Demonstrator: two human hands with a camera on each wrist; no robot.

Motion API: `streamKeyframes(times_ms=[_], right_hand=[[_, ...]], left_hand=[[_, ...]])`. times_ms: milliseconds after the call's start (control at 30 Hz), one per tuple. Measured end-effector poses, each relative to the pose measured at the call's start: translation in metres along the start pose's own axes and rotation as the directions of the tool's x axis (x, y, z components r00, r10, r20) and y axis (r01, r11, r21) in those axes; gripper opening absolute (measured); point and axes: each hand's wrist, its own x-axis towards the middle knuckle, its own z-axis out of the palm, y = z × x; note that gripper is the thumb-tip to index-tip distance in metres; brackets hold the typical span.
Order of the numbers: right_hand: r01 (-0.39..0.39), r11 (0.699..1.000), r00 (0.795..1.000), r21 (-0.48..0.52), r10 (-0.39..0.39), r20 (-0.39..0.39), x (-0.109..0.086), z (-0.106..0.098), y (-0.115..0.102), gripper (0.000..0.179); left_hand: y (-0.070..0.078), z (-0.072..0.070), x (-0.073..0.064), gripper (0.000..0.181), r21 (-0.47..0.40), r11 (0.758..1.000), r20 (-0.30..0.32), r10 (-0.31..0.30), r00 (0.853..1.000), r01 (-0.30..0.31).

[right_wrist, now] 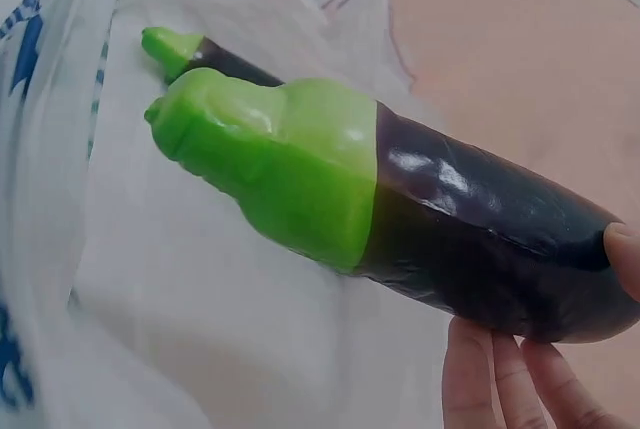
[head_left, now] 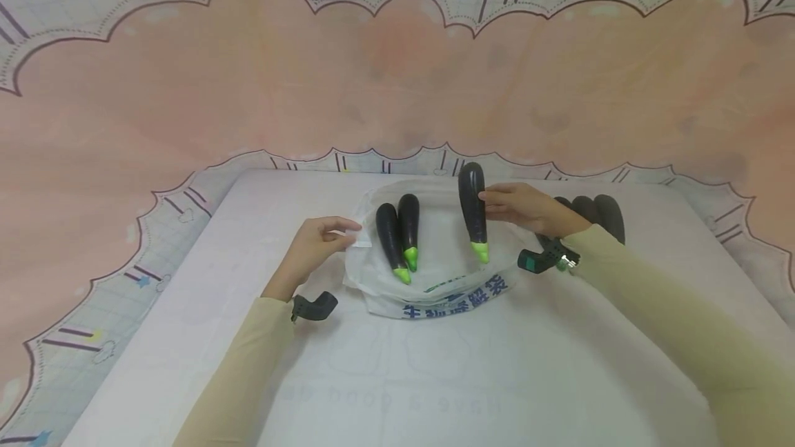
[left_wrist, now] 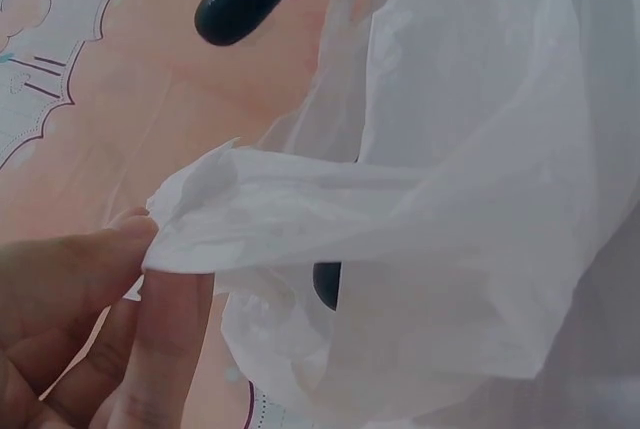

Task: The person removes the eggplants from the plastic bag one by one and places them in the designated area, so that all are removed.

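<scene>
My right hand (head_left: 524,209) holds a dark eggplant (head_left: 473,205) with a bright green stem end, raised over a white plastic bag (head_left: 447,274) with blue lettering. In the right wrist view, thumb and fingertips pinch the eggplant (right_wrist: 470,219) near its rounded end. Two more eggplants, one on the left (head_left: 389,240) and one beside it (head_left: 408,226), lie side by side in the bag's opening. My left hand (head_left: 319,247) pinches the bag's left edge; the left wrist view shows the plastic (left_wrist: 290,204) stretched between thumb and fingers.
Several dark eggplants (head_left: 609,216) lie at the right of the white table (head_left: 397,378), partly behind my right wrist. Each wrist wears a black camera mount (head_left: 313,307). A pink and white patterned curtain (head_left: 397,81) hangs along the table's far edge.
</scene>
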Motion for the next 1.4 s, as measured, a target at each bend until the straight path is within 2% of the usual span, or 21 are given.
streamKeyframes(times_ms=[167,400,600,733,1033,1300,1400], right_hand=[[-0.009,0.999,0.999,-0.050,0.007,-0.048,-0.016,-0.014,0.002,0.062],[-0.037,0.994,0.999,-0.098,0.034,-0.036,-0.041,-0.033,0.012,0.061],[-0.067,0.987,0.994,-0.143,0.054,-0.093,-0.054,-0.043,0.026,0.068],[-0.087,0.986,0.993,-0.142,0.073,-0.097,-0.060,-0.047,0.040,0.068],[-0.119,0.979,0.991,-0.167,0.106,-0.084,-0.076,-0.052,0.076,0.037],[-0.182,0.964,0.982,-0.191,0.169,-0.084,-0.086,-0.054,0.097,0.042],[-0.193,0.964,0.981,-0.182,0.183,-0.068,-0.090,-0.056,0.103,0.033]], left_hand=[[0.001,0.000,-0.001,0.028,0.011,1.000,-0.001,0.001,1.000,-0.001],[-0.001,0.001,-0.001,0.028,0.024,1.000,-0.001,0.009,1.000,-0.009],[-0.002,0.002,0.000,0.028,0.025,1.000,0.000,0.008,1.000,-0.008],[-0.001,0.002,0.001,0.028,0.028,1.000,0.000,-0.005,1.000,0.005],[0.001,0.003,0.001,0.028,0.026,1.000,0.012,0.002,1.000,-0.003],[0.000,0.005,0.003,0.029,0.019,1.000,0.016,0.012,1.000,-0.012],[0.000,0.006,0.003,0.029,0.018,1.000,0.017,0.008,1.000,-0.008]])
